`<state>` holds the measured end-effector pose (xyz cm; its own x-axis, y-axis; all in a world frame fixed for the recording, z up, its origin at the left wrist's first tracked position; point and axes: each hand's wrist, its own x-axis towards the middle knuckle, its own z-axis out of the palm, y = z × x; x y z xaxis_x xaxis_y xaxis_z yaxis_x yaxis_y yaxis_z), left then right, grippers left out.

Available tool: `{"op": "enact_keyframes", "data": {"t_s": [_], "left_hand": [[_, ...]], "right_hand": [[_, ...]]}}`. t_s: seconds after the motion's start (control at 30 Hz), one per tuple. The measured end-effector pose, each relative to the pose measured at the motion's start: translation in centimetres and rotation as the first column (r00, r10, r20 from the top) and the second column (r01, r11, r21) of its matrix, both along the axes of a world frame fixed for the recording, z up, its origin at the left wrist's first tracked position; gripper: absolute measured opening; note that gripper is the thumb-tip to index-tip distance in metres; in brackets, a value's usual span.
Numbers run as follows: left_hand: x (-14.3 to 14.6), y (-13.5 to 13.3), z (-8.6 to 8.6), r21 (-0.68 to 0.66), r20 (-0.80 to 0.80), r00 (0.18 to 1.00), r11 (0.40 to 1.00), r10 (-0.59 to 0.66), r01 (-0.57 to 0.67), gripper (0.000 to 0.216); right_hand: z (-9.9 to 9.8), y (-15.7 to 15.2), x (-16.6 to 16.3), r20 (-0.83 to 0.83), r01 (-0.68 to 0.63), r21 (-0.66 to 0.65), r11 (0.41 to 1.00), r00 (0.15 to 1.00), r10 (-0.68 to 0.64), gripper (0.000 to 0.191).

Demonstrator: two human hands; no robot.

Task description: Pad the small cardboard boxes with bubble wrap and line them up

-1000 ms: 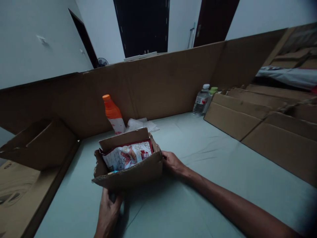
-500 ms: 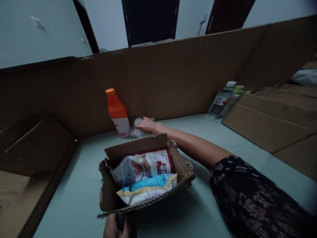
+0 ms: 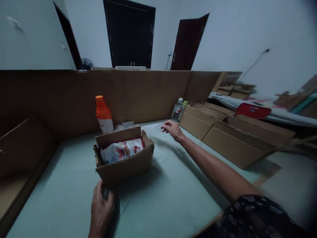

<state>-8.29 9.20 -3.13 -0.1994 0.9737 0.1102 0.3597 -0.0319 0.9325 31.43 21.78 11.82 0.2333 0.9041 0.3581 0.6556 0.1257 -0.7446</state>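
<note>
In the head view my right hand [image 3: 173, 129] reaches out over the table, fingertips pinched at the edge of a clear plastic wrap [image 3: 152, 127]. The wrap stretches from a whitish roll [image 3: 126, 124] lying by the back cardboard wall. My left hand [image 3: 102, 201] is at the near side of a small open carton [image 3: 126, 168]. Its thumb and finger curl round something dark that I cannot make out. Inside the carton lies a printed red-and-white food bag [image 3: 123, 149]. An orange-capped bottle [image 3: 104, 114] stands behind the carton, its base hidden.
Cardboard walls [image 3: 153, 96] border the pale green tabletop [image 3: 158, 198]. A water bottle [image 3: 176, 110] and a green-capped bottle [image 3: 184, 103] stand at the back right, beside open cardboard boxes [image 3: 230, 142]. Another cardboard box [image 3: 22, 145] is at the left.
My right hand has moved right, away from the roll, and the clear wrap now spans the gap. The camera has tilted up and turned right; the blue packet in the carton is now hidden.
</note>
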Motion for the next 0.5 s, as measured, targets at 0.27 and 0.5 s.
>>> {"op": "enact_keyframes", "data": {"t_s": [0.27, 0.5], "left_hand": [[0.0, -0.7, 1.5, 0.120, -0.163, 0.986, 0.993, 0.036, -0.016, 0.062], [3.4, -8.7, 4.7, 0.380, -0.172, 0.968, 0.919, 0.182, -0.105, 0.044]], "right_hand": [[-5.1, -14.3, 2.6, 0.020, 0.004, -0.099, 0.995, 1.000, -0.002, 0.008], [-5.0, -21.9, 0.2, 0.230, -0.137, -0.029, 0.990, 0.963, 0.140, 0.011]]}}
